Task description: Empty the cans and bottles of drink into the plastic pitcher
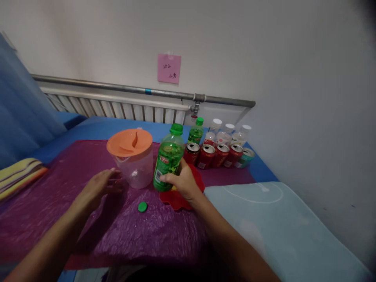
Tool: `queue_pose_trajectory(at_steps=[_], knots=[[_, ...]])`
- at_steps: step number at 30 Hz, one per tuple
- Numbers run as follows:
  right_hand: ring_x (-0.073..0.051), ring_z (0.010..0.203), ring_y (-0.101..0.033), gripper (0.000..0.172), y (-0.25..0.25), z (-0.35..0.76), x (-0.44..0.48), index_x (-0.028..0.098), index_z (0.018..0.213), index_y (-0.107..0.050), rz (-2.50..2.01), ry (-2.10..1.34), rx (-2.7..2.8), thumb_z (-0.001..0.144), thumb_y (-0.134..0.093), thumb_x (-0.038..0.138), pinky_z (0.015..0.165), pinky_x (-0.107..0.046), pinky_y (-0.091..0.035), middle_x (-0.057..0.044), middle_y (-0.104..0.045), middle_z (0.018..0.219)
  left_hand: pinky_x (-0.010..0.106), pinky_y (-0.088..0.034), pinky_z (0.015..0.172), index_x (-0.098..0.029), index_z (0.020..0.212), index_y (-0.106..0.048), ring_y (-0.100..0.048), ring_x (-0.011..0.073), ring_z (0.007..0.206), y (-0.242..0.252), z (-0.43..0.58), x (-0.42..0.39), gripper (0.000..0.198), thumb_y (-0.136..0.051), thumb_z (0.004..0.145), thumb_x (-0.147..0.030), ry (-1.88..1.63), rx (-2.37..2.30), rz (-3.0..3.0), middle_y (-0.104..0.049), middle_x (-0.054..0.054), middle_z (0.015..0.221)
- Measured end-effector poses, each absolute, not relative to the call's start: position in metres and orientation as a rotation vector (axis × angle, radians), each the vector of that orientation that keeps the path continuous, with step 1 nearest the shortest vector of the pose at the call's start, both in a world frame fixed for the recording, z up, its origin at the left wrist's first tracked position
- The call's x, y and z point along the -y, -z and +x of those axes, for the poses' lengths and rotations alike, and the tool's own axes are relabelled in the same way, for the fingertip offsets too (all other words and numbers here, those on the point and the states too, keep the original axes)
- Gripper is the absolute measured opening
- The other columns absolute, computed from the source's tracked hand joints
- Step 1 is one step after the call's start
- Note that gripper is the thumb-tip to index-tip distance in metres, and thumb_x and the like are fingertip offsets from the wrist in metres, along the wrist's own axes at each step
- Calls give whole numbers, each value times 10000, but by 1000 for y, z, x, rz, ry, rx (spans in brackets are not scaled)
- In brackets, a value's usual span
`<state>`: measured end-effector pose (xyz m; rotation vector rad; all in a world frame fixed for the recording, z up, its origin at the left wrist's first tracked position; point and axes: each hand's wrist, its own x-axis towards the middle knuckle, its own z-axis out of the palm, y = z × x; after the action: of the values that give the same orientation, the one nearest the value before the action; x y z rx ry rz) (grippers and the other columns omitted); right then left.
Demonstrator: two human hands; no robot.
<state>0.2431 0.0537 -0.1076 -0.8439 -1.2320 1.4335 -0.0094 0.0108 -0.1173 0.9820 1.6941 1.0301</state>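
Observation:
My right hand is wrapped around a bottle with a green label and green at its neck. The bottle leans slightly, above the edge of a red scalloped plate that it partly hides. To its left stands a clear plastic pitcher with an orange lid on top. Close to the pitcher's left side, my left hand is held out with its fingers apart, holding nothing. A loose green cap lies on the purple plastic sheet in front of the pitcher.
At the back right stand several opened cans, with another green bottle and white-capped clear bottles behind them. A pale blue cloth covers the right side. Folded striped fabric lies left. A radiator and pipe run along the wall.

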Motion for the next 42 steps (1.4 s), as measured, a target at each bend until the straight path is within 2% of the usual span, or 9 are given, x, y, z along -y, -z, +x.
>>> queue_pose_trajectory(at_steps=[4,10,13,16,19,24,29,34,42], knots=[[-208,897,-640,558,105,269,-55,237,1020,-605,-886,-1341,1290,504,-814,268,868,-352,-520,13,-693,952,328,-535,675,-184,855,-648,-633,217,722,133,5,23,552,-738,567,-646,-904,-1780,1053,-686,44,764],[-223,895,-645,568,117,293,-54,230,1015,-588,-958,-1255,1250,494,-809,276,858,-367,-530,1,-696,967,412,-504,880,-201,1007,-673,-663,286,965,163,54,40,406,-561,736,-482,-449,-1811,1692,-715,125,1080],[-224,923,-644,602,124,297,-52,228,1053,-581,-950,-1267,1267,499,-813,268,891,-371,-521,-2,-697,989,451,-503,878,-175,937,-684,-660,312,945,169,61,34,349,-488,758,-401,-347,-1915,1791,-695,174,1085],[-228,943,-644,632,126,298,-49,226,1111,-578,-990,-1244,1345,523,-808,249,908,-383,-515,-13,-698,1026,427,-533,857,-198,920,-695,-678,301,906,150,60,29,348,-556,760,-475,-526,-1841,1676,-723,136,987],[-243,975,-651,671,125,298,-45,229,1190,-569,-1037,-1164,1468,555,-784,219,929,-409,-516,-35,-699,1094,374,-577,819,-244,1036,-715,-691,269,883,107,65,25,502,-706,707,-623,-970,-1710,1383,-740,64,949],[-278,1070,-639,640,119,298,-36,235,1211,-595,-1050,-917,1733,596,-768,185,987,-438,-491,-65,-694,1151,309,-605,802,-291,996,-759,-696,239,925,38,95,13,455,-834,642,-566,-1313,-1544,1380,-754,24,1016],[-276,1071,-627,612,119,301,-34,213,1213,-596,-1038,-796,1845,627,-772,205,968,-421,-491,-80,-690,1146,347,-612,861,-285,999,-763,-711,254,920,22,104,2,505,-854,591,-570,-1328,-1570,1419,-765,23,998],[-287,1093,-614,608,125,303,-37,186,1235,-580,-1053,-661,1926,653,-752,210,1012,-450,-456,-100,-681,1172,386,-581,911,-275,1027,-767,-700,302,1015,16,90,-4,552,-823,595,-615,-1117,-1642,1598,-767,45,1062],[-319,1154,-602,602,129,303,-37,146,1263,-553,-1042,-543,1956,684,-697,226,1047,-489,-431,-149,-669,1216,322,-540,708,-284,882,-781,-663,241,773,-5,91,-8,356,-727,702,-586,-867,-1620,1984,-737,43,853]])
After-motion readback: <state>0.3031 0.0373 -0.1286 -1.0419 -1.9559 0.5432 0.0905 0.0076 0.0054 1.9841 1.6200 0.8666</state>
